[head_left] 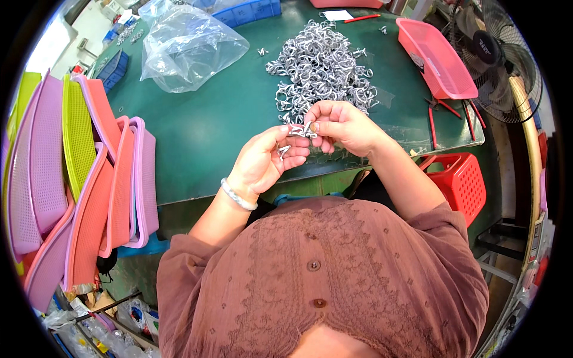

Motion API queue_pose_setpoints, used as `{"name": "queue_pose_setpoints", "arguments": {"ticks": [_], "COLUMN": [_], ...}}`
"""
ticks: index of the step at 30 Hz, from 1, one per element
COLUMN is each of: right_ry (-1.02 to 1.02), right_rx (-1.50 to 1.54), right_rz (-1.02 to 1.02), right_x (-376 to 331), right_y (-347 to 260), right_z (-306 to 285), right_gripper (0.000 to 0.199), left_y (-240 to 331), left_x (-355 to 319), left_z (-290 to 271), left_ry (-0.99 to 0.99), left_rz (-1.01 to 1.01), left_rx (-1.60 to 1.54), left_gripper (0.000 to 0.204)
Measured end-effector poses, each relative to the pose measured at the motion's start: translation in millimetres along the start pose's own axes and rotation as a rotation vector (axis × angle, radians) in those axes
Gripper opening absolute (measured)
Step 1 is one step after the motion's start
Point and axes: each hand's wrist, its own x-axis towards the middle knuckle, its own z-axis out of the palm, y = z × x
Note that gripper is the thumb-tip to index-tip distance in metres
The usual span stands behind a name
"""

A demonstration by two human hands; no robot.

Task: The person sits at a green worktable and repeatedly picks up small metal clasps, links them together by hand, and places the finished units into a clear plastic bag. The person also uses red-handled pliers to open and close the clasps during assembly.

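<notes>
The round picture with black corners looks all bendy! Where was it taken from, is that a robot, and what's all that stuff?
There's no robot, just a person. The camera is worn on that person's head and looks down. Its very wide view makes straight edges look curved.

The left hand, with a pale bangle on its wrist, and the right hand come close together in the middle. They hold small silvery pieces; exactly how many is hard to tell.

On the green table sits a big heap of silvery ring-shaped bits. A clear plastic bag lies to its left and a pink tray to its right. Colourful baskets crowd the far left, and a fan stands at the right.
</notes>
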Motion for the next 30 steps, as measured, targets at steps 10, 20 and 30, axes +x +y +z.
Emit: {"name": "queue_pose_setpoints", "arguments": {"ticks": [10,20,30], "right_ry": [-0.009,0.016,0.082], "right_rx": [0.085,0.319,0.315], "right_rz": [0.017,0.030,-0.026], "right_x": [1.3,3.8,0.4], "right_y": [-0.6,11.3,11.7], "right_z": [3.2,9.8,15.9], "right_gripper": [0.009,0.006,0.006], "left_y": [-1.3,-0.4,4.1], "left_x": [0.0,-2.4,-5.8], "left_z": [-5.2,-3.6,2.7], "left_ry": [0.027,-0.008,0.024], "left_rz": [0.028,0.083,0.182], "left_rx": [0.072,0.041,0.092], "left_gripper": [0.016,0.014,0.018]}}
